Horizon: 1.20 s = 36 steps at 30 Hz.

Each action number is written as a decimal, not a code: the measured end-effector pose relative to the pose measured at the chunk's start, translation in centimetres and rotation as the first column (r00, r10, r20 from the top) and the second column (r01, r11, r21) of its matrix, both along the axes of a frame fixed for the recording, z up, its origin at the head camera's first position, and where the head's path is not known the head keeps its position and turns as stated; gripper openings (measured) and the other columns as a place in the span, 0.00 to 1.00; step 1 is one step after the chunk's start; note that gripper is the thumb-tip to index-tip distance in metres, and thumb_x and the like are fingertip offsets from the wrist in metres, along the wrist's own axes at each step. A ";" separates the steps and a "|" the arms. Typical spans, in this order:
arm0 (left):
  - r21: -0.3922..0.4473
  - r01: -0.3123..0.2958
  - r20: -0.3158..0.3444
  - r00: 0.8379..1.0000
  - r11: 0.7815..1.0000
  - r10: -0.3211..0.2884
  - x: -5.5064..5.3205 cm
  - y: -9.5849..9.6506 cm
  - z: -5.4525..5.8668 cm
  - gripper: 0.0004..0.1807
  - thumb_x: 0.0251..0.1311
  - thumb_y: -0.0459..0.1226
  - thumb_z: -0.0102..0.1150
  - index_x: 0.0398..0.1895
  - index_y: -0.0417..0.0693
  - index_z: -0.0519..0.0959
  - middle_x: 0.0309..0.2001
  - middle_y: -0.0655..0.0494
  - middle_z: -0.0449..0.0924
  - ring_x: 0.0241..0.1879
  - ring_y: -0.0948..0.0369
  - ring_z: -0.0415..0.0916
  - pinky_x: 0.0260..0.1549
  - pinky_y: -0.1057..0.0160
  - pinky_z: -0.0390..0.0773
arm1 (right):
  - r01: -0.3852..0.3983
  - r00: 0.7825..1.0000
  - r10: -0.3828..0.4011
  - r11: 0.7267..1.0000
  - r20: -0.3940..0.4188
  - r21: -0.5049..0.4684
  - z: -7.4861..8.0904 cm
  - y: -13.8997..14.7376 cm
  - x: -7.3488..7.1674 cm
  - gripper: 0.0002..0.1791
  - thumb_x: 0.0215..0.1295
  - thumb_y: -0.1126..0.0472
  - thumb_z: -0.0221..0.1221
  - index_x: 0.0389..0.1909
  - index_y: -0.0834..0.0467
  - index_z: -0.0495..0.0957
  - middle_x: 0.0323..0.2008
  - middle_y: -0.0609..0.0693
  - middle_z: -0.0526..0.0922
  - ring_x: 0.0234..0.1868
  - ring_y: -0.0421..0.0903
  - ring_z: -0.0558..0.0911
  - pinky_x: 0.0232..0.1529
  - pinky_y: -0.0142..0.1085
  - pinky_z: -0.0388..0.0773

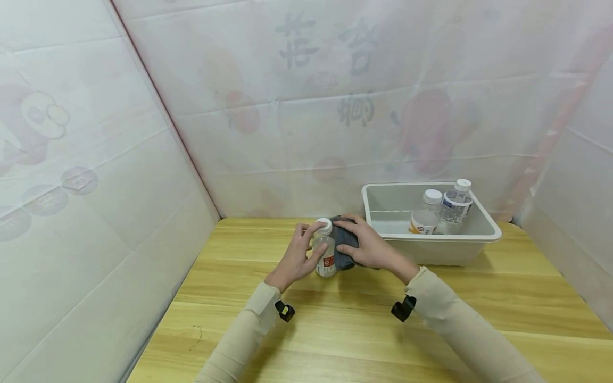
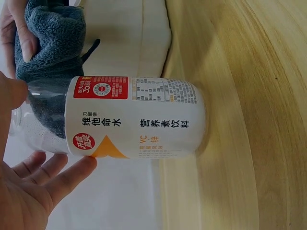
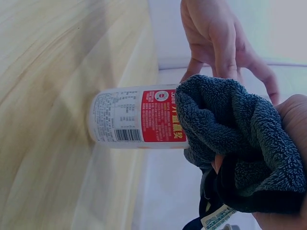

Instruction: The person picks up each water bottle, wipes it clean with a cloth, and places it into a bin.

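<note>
A clear drink bottle [image 1: 326, 252] with a white cap and a white, red and orange label [image 2: 136, 117] stands upright on the wooden table. My left hand [image 1: 300, 256] holds it near the top, fingers and thumb on either side and one fingertip by the cap. My right hand [image 1: 367, 246] grips a bunched dark grey-blue towel [image 3: 235, 134] and presses it against the bottle's right side. The towel covers the bottle's upper part in the right wrist view. A tag [image 3: 218, 218] hangs from its dark edge.
A light grey plastic bin [image 1: 431, 250] stands at the back right, just beyond my right hand. Inside it are two capped bottles, one with an orange-and-white label [image 1: 423, 223] and one with a blue-and-white label [image 1: 455, 207]. Printed white sheeting [image 1: 297, 149] rises behind the table.
</note>
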<state>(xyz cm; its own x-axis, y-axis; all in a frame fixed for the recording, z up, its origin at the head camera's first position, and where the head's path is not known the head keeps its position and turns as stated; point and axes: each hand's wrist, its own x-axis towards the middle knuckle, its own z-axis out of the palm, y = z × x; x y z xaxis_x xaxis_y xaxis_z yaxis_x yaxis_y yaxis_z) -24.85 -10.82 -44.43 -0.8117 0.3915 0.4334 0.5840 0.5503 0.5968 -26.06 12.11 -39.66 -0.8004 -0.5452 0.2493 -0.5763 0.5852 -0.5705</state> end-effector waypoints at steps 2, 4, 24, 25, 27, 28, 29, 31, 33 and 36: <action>0.003 -0.001 -0.003 1.000 1.000 0.001 0.0 0.0 0.0 0.28 0.76 0.44 0.51 0.75 0.64 0.60 0.57 0.39 0.63 0.50 0.45 0.72 0.50 0.40 0.84 | -0.004 1.000 0.004 1.000 -0.010 -0.001 0.1 0.0 -0.1 0.34 0.68 0.59 0.65 0.73 0.58 0.67 0.75 0.66 0.59 0.70 0.68 0.69 0.64 0.63 0.73; -0.002 -0.004 -0.010 1.000 1.000 0.004 0.0 0.0 -0.1 0.28 0.76 0.44 0.52 0.75 0.64 0.60 0.57 0.38 0.64 0.50 0.45 0.73 0.49 0.40 0.84 | -0.006 1.000 0.006 1.000 -0.015 -0.002 0.2 0.0 -0.1 0.34 0.68 0.59 0.66 0.73 0.58 0.67 0.75 0.66 0.59 0.69 0.69 0.70 0.63 0.63 0.74; -0.010 0.004 0.001 1.000 1.000 -0.004 0.1 0.2 0.2 0.28 0.76 0.46 0.53 0.75 0.66 0.60 0.61 0.41 0.65 0.49 0.53 0.73 0.46 0.50 0.87 | -0.033 0.999 0.034 0.999 -0.016 0.018 1.1 0.1 -0.4 0.35 0.68 0.57 0.66 0.74 0.58 0.67 0.75 0.66 0.60 0.67 0.68 0.72 0.60 0.61 0.76; -0.013 0.003 0.002 1.000 1.000 -0.003 0.1 0.2 0.2 0.28 0.75 0.46 0.53 0.75 0.66 0.60 0.61 0.42 0.65 0.50 0.53 0.73 0.46 0.51 0.87 | -0.035 0.999 0.036 0.999 -0.015 0.020 1.2 0.1 -0.4 0.35 0.68 0.57 0.66 0.74 0.58 0.67 0.75 0.66 0.60 0.67 0.68 0.72 0.60 0.61 0.76; -0.012 0.005 0.002 1.000 1.000 -0.005 0.1 0.2 0.1 0.28 0.75 0.45 0.54 0.74 0.66 0.61 0.61 0.43 0.66 0.50 0.53 0.73 0.46 0.51 0.87 | -0.039 0.999 0.039 0.999 -0.003 0.025 1.2 0.1 -0.5 0.35 0.68 0.57 0.65 0.74 0.57 0.67 0.75 0.65 0.59 0.68 0.67 0.71 0.60 0.61 0.76; -0.009 0.009 0.006 1.000 1.000 -0.009 0.1 0.1 0.1 0.28 0.75 0.45 0.54 0.74 0.65 0.61 0.61 0.42 0.66 0.50 0.53 0.73 0.47 0.50 0.87 | -0.040 0.999 0.040 0.999 0.005 0.026 1.3 0.1 -0.5 0.34 0.69 0.56 0.65 0.74 0.57 0.67 0.75 0.65 0.59 0.68 0.67 0.71 0.61 0.61 0.76; -0.006 0.013 0.009 1.000 1.000 -0.013 0.1 0.1 0.1 0.28 0.75 0.45 0.54 0.74 0.65 0.61 0.61 0.42 0.66 0.51 0.52 0.73 0.47 0.49 0.87 | -0.042 0.999 0.041 0.999 0.016 0.026 1.3 0.1 -0.5 0.34 0.69 0.56 0.65 0.74 0.57 0.67 0.75 0.64 0.59 0.69 0.67 0.71 0.61 0.61 0.76; 0.000 0.024 0.014 1.000 1.000 -0.024 0.2 0.1 0.1 0.28 0.75 0.44 0.54 0.74 0.64 0.61 0.61 0.42 0.66 0.52 0.51 0.73 0.47 0.47 0.87 | -0.047 0.999 0.047 0.998 0.023 0.032 1.4 0.1 -0.5 0.34 0.69 0.56 0.65 0.74 0.57 0.67 0.76 0.64 0.58 0.70 0.67 0.70 0.62 0.61 0.75; -0.001 0.032 0.017 0.999 0.999 -0.032 0.2 0.1 0.1 0.28 0.75 0.44 0.54 0.75 0.64 0.61 0.61 0.43 0.67 0.54 0.50 0.74 0.47 0.46 0.87 | -0.052 0.998 0.051 0.998 0.028 0.038 1.5 0.1 -0.5 0.34 0.69 0.56 0.65 0.73 0.58 0.68 0.76 0.65 0.58 0.70 0.67 0.70 0.63 0.61 0.74; -0.014 0.036 0.015 0.999 0.999 -0.035 0.2 0.1 0.1 0.28 0.75 0.44 0.54 0.75 0.64 0.60 0.61 0.44 0.67 0.54 0.51 0.74 0.47 0.49 0.87 | -0.065 0.998 0.064 0.996 0.017 0.059 1.5 0.3 -0.6 0.34 0.69 0.56 0.65 0.74 0.58 0.67 0.76 0.66 0.58 0.70 0.67 0.69 0.63 0.62 0.74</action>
